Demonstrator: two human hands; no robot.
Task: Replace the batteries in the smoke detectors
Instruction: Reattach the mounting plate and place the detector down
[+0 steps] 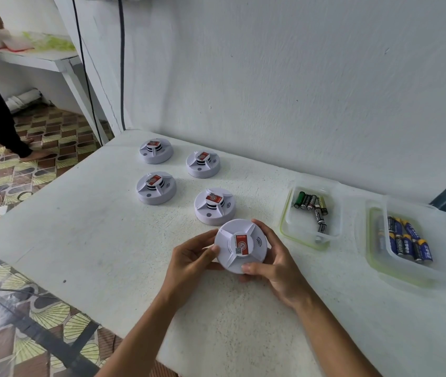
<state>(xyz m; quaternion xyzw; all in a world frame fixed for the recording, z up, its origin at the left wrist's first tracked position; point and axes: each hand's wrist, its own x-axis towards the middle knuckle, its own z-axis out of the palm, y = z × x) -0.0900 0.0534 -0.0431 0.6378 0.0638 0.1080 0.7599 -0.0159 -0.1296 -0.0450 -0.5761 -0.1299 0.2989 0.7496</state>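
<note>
I have one smoke detector (240, 246) held between both hands, lifted just above the near part of the white table (94, 240). My left hand (189, 263) cups its left edge, fingers curled under the rim and thumb pressed on the top face. My right hand (276, 265) wraps the right and near side, fingers round the far edge and thumb flat on the near rim. Both hands are partly closed around the casing, so the detector sits squarely between them, its red-and-white label facing up at me.

Four more detectors stand on the table farther away, to the left of my grip: the nearest one (214, 205) sits just beyond the one I hold, another (156, 187) lies left of that, and two more (203, 164) (156, 150) stand farther back toward the wall.

To the right, well apart from my hands, a clear container (287, 224) holds several mixed batteries (311, 204). Farther right, a second clear container (374, 257) holds blue batteries (407, 240) lying side by side.
</note>
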